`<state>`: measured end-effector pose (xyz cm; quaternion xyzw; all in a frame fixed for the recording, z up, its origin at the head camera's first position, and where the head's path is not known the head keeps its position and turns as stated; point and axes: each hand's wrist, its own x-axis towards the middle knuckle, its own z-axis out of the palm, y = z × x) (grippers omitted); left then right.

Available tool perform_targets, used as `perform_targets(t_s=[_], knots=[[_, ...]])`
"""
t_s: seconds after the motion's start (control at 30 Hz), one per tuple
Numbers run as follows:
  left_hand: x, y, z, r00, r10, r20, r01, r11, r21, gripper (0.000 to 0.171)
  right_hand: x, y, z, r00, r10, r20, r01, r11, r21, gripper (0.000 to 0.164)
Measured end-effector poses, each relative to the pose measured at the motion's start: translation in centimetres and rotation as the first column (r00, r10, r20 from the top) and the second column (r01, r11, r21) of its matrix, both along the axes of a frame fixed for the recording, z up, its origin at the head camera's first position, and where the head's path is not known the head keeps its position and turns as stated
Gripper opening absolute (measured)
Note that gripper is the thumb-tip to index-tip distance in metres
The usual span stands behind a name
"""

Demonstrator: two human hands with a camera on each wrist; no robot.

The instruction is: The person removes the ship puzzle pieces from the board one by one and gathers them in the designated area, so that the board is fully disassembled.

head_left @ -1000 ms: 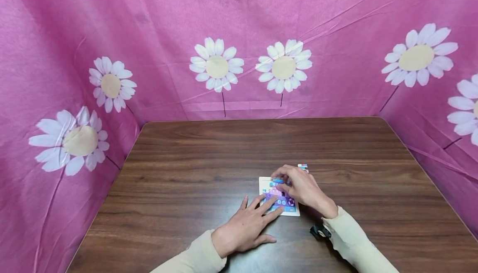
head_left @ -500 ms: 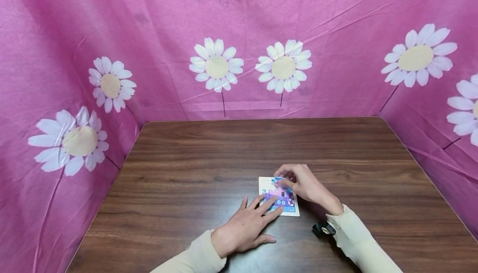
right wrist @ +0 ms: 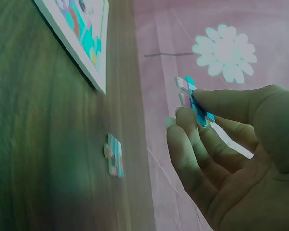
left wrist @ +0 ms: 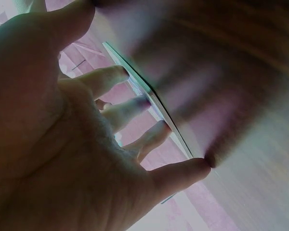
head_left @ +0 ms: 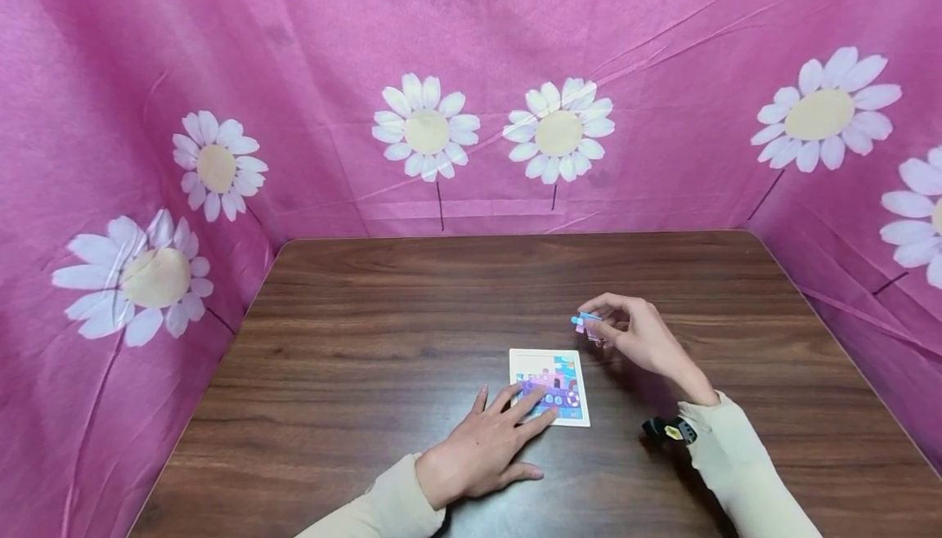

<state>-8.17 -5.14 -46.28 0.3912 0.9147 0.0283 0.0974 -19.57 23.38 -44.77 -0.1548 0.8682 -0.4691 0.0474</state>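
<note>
pink cloth with big white daisies [head_left: 427, 131] hangs all around a brown wooden table [head_left: 412, 293].

a small puzzle piece [head_left: 581, 321] is up in the air, at about 1 o'clock from the puzzle board [head_left: 549, 384]. the right hand [head_left: 642, 340] pinches it between thumb and first finger. in the right wrist view the piece [right wrist: 194, 102] shows blue and pink, but its picture is too small to read.

one more loose piece [right wrist: 113, 155] lies on the table just past the board [right wrist: 77, 41], under the right hand. in the head view that piece is hidden behind the hand.

the puzzle board lies flat near the middle of the table, a bit toward 5 o'clock. it has a white rim and a blue and purple picture. its top left part looks bare white.

the left hand [head_left: 486, 446] lies flat and spread, at 7 o'clock from the board, with straight fingertips [head_left: 540, 396] pressing on the board. the left wrist view is blurry; only the thin edge of the board [left wrist: 149, 96] shows there.

both sleeves are cream. a black strap [head_left: 666, 430] sits on the right wrist.
</note>
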Motion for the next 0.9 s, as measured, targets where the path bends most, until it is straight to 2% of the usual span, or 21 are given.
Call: perform_targets(t_s=[0.2, 0.47, 0.73, 0.9], knots=[[0.0, 0.0, 0.1, 1.0, 0.005, -0.007, -0.005, 1.0, 0.006, 0.075, -0.4, 1.2, 0.3, 0.998, -0.062, -0.012, 0.062, 0.997, -0.041, 0.02], [-0.3, 0.1, -0.1, 1.0, -0.012, 0.006, 0.012, 1.0, 0.004, 0.075, -0.7, 2.8, 0.2, 0.985, -0.166, -0.047, 0.168, 0.985, 0.032, 0.024], [-0.2, -0.1, -0.3, 1.0, -0.011, 0.009, 0.011, 1.0, 0.013, 0.075, -1.0, 4.2, -1.3, 0.974, -0.215, 0.066, 0.208, 0.973, 0.103, 0.022], [-0.1, -0.2, -0.2, 1.0, -0.006, 0.007, 0.006, 1.0, 0.029, 0.075, -1.2, 4.4, -1.8, 0.973, -0.214, 0.093, 0.205, 0.974, 0.094, 0.023]])
